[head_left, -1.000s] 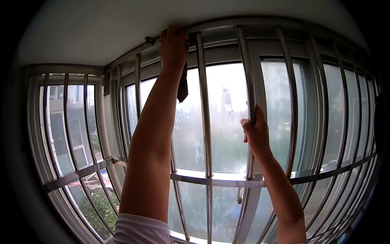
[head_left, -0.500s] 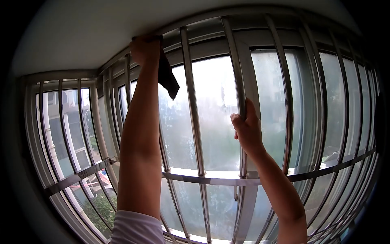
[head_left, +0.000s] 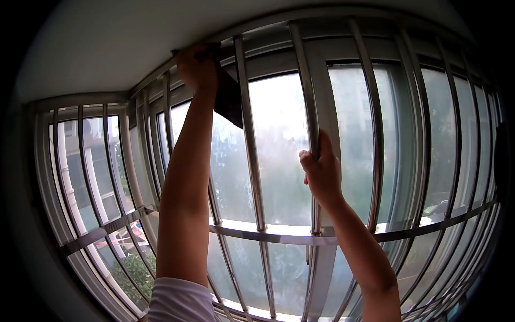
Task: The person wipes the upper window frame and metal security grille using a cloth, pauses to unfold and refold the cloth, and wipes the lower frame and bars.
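My left hand (head_left: 197, 68) is raised to the top rail (head_left: 268, 20) of the metal window grille, closed on a dark cloth (head_left: 229, 99). The cloth hangs down to the right of the wrist, behind or against an upright bar. Lower and to the right, my right hand (head_left: 323, 169) is wrapped round a vertical metal bar (head_left: 304, 80), with the thumb on its left side. Frosted or hazy window glass (head_left: 284, 161) stands behind the bars.
A flat crossbar (head_left: 284, 234) runs across the grille below my hands. The ceiling (head_left: 107, 59) comes close above the top rail. At the left, a barred side window (head_left: 86, 161) shows a building and a green bush (head_left: 134, 271) outside.
My left hand has moved left along the top rail with the cloth, which now spreads wider. My right hand stays on its bar, while the view has shifted slightly.
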### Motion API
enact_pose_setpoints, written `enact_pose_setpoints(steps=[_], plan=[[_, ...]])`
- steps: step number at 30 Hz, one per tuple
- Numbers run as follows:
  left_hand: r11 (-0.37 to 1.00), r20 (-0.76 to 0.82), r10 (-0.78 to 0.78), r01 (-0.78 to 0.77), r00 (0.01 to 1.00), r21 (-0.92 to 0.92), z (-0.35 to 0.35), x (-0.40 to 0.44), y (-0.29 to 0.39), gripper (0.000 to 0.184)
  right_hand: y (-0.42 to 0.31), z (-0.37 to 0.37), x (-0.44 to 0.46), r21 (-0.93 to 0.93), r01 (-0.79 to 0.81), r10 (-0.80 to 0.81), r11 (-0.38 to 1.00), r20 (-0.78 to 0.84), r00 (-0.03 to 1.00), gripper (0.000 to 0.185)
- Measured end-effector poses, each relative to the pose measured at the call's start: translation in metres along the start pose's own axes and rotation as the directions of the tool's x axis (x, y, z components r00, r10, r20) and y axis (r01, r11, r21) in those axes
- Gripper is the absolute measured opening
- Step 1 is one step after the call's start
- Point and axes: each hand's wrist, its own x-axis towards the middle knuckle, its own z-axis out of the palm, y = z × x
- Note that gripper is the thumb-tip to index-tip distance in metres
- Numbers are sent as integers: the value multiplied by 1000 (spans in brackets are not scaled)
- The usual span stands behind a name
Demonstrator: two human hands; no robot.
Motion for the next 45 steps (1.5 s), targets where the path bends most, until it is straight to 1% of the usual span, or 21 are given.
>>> enact_pose_setpoints(steps=[1, 4, 5, 7, 11, 13, 15, 19, 21, 23, 30, 31, 32, 33, 35, 36, 37, 39, 41, 43, 45], plan=[[987, -97, -160, 161, 982, 4, 1, -1, -6, 14, 1, 0, 0, 9, 31, -31, 999, -11, 999, 46], [912, -115, -362, 327, 925, -246, 15, 15, -22, 14, 8, 0, 1, -36, 47, -47, 998, -17, 999, 46], [911, -117, -366, 330, 923, -248, 20, 14, -17, 14, 9, 1, 2, -55, 83, -85, 995, -32, 996, 46], [979, -60, -143, 132, 988, -154, 26, 17, 25, 15, 8, 1, 2, -37, 78, -79, 996, -27, 997, 47], [969, 112, 6, 22, 994, -245, 33, 10, 111, 13, 15, 2, 2, -54, 109, -111, 993, -36, 993, 46], [947, 50, 160, -139, 986, -289, 56, 9, 128, 14, 11, 1, 1, -28, 136, -137, 990, -41, 990, 44], [958, 185, 116, -61, 976, -280, 34, 4, 163, 8, -2, -2, 0, 5, 26, -26, 1000, 14, 1000, 42], [980, 335, 172, -126, 926, -155, 1, 9, 141, 10, -1, -2, -1, 1, 47, -47, 999, 8, 999, 42], [992, 251, 87, -60, 964, -113, -26, 7, 105, 8, -2, -3, -1, 10, 47, -47, 999, 17, 999, 44], [992, 97, 118, -114, 988, -43, -48, 12, 55, 14, 1, -2, 0, 15, 49, -49, 999, 12, 999, 43], [977, 160, -12, -22, 987, 212, -134, 34, -63, 12, 11, 2, 3, -139, 113, -118, 984, -32, 992, 38], [978, 157, -14, -19, 987, 208, -136, 33, -71, 12, -2, -3, -1, -192, 29, -23, 981, 35, 999, 45], [970, 165, -21, -19, 986, 242, -138, 32, -79, 12, 19, 2, 4, -429, 244, -311, 870, -92, 946, 51], [961, 173, -30, -19, 984, 275, -138, 31, -86, 13, 40, 8, 9, -659, 370, -588, 655, -137, 797, 56], [979, 163, 31, -63, 986, 193, -129, 26, -96, 13, -10, 8, -8, -799, 407, -756, 443, -88, 649, 63], [982, 167, 100, -124, 981, 145, -124, 26, -101, 13, -29, 19, -20, -773, 445, -790, 453, -116, 602, 55], [978, 168, 166, -184, 972, 96, -120, 25, -99, 12, -39, 33, -30, -665, 549, -792, 507, -108, 600, 51], [982, 173, 171, -181, 970, 46, -108, 24, -97, 11, -47, 74, -46, -491, 628, -671, 603, 114, 733, 49], [971, 209, 237, -241, 949, -8, -95, 24, -100, 10, -42, 129, -48, -417, 542, -511, 730, 194, 837, 57], [969, 207, 248, -246, 946, -34, -83, 23, -100, 9, -23, 180, -38, -523, 447, -440, 726, 146, 886, 65], [958, 211, 286, -277, 935, -73, -71, 23, -107, 10, -13, 219, -26, -560, 261, -260, 786, 83, 962, 72]])
